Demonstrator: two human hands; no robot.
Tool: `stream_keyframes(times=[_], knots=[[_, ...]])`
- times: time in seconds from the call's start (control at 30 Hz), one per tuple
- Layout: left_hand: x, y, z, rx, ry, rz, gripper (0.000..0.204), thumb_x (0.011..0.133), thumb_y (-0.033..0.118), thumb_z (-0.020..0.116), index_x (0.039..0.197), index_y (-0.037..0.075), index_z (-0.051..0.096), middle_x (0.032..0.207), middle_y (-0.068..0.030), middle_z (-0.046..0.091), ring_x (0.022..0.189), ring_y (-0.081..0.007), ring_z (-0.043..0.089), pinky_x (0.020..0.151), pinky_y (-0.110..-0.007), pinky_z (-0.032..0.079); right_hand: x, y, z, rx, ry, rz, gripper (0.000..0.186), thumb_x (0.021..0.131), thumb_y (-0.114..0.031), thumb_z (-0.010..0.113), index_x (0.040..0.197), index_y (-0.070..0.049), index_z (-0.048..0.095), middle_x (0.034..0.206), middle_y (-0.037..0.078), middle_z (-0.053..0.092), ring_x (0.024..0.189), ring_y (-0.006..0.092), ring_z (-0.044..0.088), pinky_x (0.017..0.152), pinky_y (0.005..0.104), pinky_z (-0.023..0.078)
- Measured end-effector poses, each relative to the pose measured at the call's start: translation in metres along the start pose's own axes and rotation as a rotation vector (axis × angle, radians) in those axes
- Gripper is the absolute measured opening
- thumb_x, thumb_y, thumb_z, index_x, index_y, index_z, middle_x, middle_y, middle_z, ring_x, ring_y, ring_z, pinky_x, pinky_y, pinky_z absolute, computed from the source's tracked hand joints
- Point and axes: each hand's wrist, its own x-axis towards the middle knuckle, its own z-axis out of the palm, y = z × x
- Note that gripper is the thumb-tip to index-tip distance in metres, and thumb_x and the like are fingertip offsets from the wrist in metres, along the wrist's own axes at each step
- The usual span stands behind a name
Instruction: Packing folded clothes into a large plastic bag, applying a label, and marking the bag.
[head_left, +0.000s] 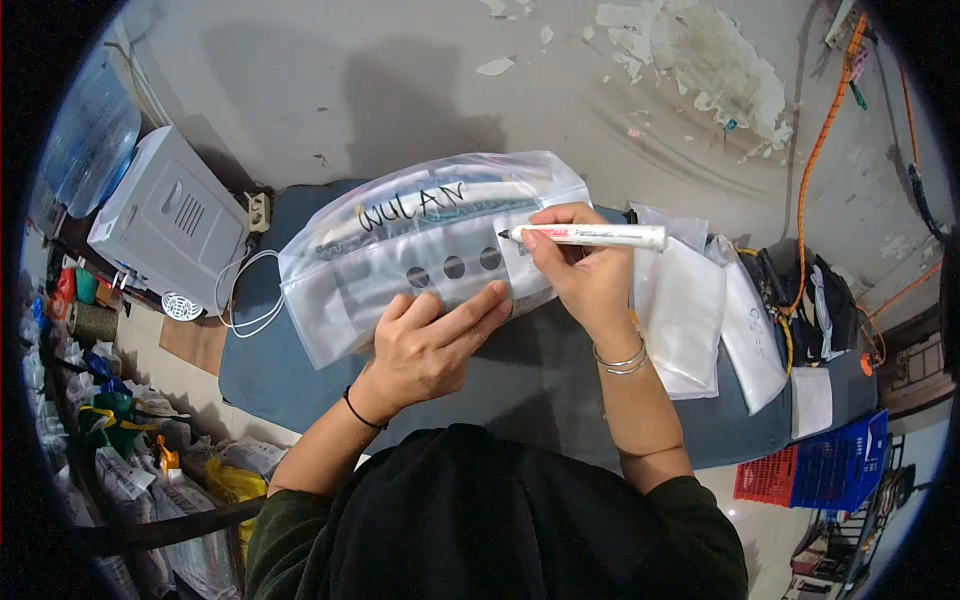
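A clear plastic bag (330, 315) with black handwriting on its upper part and a row of dark round holes lies on a dark grey table. Something light-coloured is packed inside it. Across its lower edge rests my left hand (430, 340), index finger stretched out and pressing the plastic, the other fingers partly bent. At the bag's right side my right hand (575, 270) grips a white marker (610, 235). The marker is uncapped, and its black tip points left, close to the bag's surface; I cannot tell if it touches.
White plastic packs (683, 320) lie right of the bag, beside dark items and cables (775, 290). A white appliance (175, 220) with a blue water bottle (95, 135) stands left. Red and blue crates (835, 460) sit lower right; many wrapped packages (190, 500) pile up lower left.
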Motion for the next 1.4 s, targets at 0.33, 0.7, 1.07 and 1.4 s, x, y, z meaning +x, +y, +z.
stream_keyframes(times=[0.33, 0.7, 1.07, 1.4], knots=[[0.0, -0.002, 0.002, -0.034, 0.019, -0.021, 0.06, 0.048, 0.013, 0.061, 0.107, 0.018, 0.067, 0.121, 0.008, 0.059, 0.056, -0.0117, 0.035, 0.053, -0.025, 0.029, 0.006, 0.008, -0.002, 0.053, 0.042, -0.015, 0.01, 0.078, -0.005, 0.069, 0.08, 0.001, 0.062, 0.068, -0.003, 0.058, 0.058, 0.0001, 0.048, 0.05, 0.0148, 0.036], [-0.002, -0.001, 0.004, -0.059, 0.03, -0.036, 0.057, 0.05, 0.01, 0.06, 0.106, 0.019, 0.067, 0.119, 0.0074, 0.06, 0.056, -0.0113, 0.035, 0.053, -0.025, 0.029, 0.007, 0.006, -0.004, 0.175, 0.082, 0.022, 0.005, 0.077, 0.0, 0.065, 0.074, 0.0, 0.06, 0.063, -0.004, 0.055, 0.055, 0.0004, 0.044, 0.048, 0.0152, 0.032], [-0.001, -0.001, 0.004, -0.08, 0.033, -0.032, 0.048, 0.054, 0.009, 0.064, 0.102, 0.015, 0.069, 0.121, 0.0068, 0.058, 0.057, -0.0112, 0.035, 0.051, -0.024, 0.028, 0.009, 0.01, -0.004, 0.084, 0.175, -0.03, 0.005, 0.077, 0.0, 0.065, 0.077, 0.001, 0.06, 0.064, -0.003, 0.056, 0.055, 0.0007, 0.044, 0.048, 0.0163, 0.033], [0.004, -0.004, -0.004, -0.141, -0.04, -0.047, 0.056, 0.055, 0.009, 0.065, 0.111, 0.013, 0.063, 0.119, 0.0035, 0.059, 0.06, -0.013, 0.04, 0.053, -0.026, 0.031, 0.006, 0.014, -0.013, 0.007, 0.183, -0.012, 0.007, 0.077, -0.002, 0.065, 0.074, 0.0, 0.059, 0.064, -0.002, 0.055, 0.055, 0.0015, 0.044, 0.047, 0.0169, 0.033]])
